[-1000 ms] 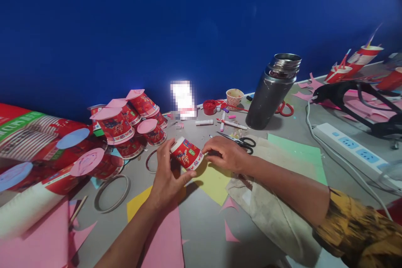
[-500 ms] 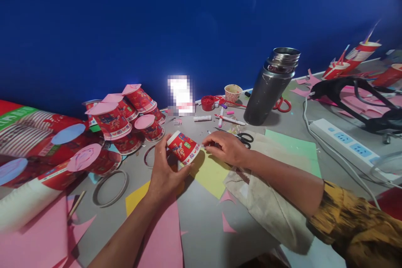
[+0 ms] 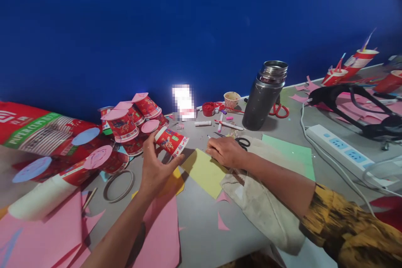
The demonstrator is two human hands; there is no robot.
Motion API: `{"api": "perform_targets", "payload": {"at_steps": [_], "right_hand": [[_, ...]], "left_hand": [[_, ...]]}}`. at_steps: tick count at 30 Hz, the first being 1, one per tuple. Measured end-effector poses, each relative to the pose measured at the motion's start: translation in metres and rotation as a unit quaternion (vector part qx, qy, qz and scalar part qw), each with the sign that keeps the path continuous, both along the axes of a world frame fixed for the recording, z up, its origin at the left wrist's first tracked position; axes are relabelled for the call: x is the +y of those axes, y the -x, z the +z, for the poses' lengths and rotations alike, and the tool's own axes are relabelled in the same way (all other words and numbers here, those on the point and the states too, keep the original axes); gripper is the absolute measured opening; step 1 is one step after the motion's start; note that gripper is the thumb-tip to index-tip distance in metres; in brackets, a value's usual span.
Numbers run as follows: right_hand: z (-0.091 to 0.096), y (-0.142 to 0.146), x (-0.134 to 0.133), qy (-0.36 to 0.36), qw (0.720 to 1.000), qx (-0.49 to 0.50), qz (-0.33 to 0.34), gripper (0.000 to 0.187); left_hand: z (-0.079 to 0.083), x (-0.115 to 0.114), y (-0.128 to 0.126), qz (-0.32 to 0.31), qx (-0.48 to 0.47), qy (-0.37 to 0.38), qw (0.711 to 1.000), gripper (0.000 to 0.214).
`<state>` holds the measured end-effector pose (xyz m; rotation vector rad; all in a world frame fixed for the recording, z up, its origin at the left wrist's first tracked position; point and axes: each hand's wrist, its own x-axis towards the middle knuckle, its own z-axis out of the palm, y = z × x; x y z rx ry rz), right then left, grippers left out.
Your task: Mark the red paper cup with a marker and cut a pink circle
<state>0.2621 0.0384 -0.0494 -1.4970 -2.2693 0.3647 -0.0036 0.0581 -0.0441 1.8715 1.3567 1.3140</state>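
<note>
My left hand [image 3: 153, 167] is closed round a red printed paper cup [image 3: 171, 141], held on its side above the grey table with its mouth to the right. My right hand [image 3: 223, 151] rests with fingers curled on the far corner of a yellow-green paper sheet [image 3: 204, 171], no longer touching the cup; whether it holds anything small I cannot make out. Black scissors [image 3: 241, 142] lie just beyond the right hand.
A pile of red cups capped with pink discs [image 3: 132, 119] sits at the left, by a red cup package [image 3: 37, 138]. Rings of tape [image 3: 118, 185], pink paper [image 3: 163, 234], a steel flask [image 3: 264, 94], markers, a power strip [image 3: 342, 150] and a beige cloth [image 3: 260, 205] lie around.
My left hand has carried the cup up and to the left, away from my right hand, which has let go and stays on the yellow-green sheet.
</note>
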Motion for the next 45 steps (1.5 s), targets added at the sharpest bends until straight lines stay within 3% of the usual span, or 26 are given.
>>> {"api": "perform_targets", "payload": {"at_steps": [5,8,12,16,19,23,26,28,30,31,33,35,37,40,43,45], "right_hand": [[0.006,-0.001,0.0,0.013,0.999,-0.019,-0.03,0.027],[0.007,-0.003,0.002,0.014,0.999,-0.016,-0.044,0.031],[0.01,-0.007,0.003,0.007,0.999,-0.019,-0.049,0.031],[0.012,-0.01,0.003,-0.002,0.999,-0.023,-0.046,0.029],[0.01,-0.011,0.004,-0.008,0.999,-0.027,-0.042,0.028],[0.003,-0.012,0.006,-0.022,0.999,-0.015,-0.032,0.029],[-0.003,-0.014,0.007,-0.036,0.999,0.004,-0.027,0.029],[-0.007,-0.015,0.007,-0.04,0.999,0.016,-0.022,0.03],[-0.01,-0.017,0.008,-0.043,0.999,0.028,-0.015,0.029],[-0.011,-0.018,0.008,-0.046,0.998,0.033,-0.012,0.029],[-0.013,-0.02,0.007,-0.057,0.998,0.038,-0.011,0.03],[-0.014,-0.022,0.007,-0.069,0.997,0.04,-0.011,0.031],[-0.015,-0.022,0.008,-0.069,0.997,0.038,-0.009,0.032],[-0.016,-0.02,0.008,-0.045,0.999,0.026,0.002,0.031],[-0.016,-0.019,0.007,-0.029,0.999,0.014,0.007,0.031],[-0.015,-0.02,0.007,-0.03,0.999,0.011,0.003,0.031]], "left_hand": [[0.024,0.015,-0.007,-0.011,0.112,-0.071,0.991,0.092],[0.03,0.033,-0.021,-0.028,0.242,-0.127,0.962,0.093],[0.021,0.057,-0.045,-0.061,0.353,-0.147,0.922,0.08],[0.005,0.069,-0.06,-0.064,0.385,-0.127,0.912,0.081],[0.005,0.066,-0.058,-0.076,0.389,-0.11,0.912,0.089],[0.032,0.057,-0.041,-0.074,0.262,-0.111,0.956,0.08],[0.071,0.052,-0.03,-0.045,0.03,-0.061,0.997,0.061],[0.099,0.045,-0.024,-0.055,-0.148,0.017,0.987,0.042],[0.12,0.032,-0.016,-0.076,-0.257,0.056,0.962,0.031],[0.128,0.023,-0.011,-0.079,-0.276,0.057,0.956,0.029],[0.134,-0.001,0.004,-0.091,-0.218,0.048,0.971,0.028],[0.129,-0.026,0.025,-0.068,-0.094,0.037,0.993,0.027],[0.113,-0.044,0.046,-0.037,0.064,0.09,0.993,0.03],[0.079,-0.052,0.067,-0.048,0.255,0.185,0.948,0.054],[0.049,-0.043,0.067,-0.116,0.377,0.173,0.902,0.071],[0.039,-0.034,0.06,-0.128,0.424,0.165,0.881,0.065]]}}
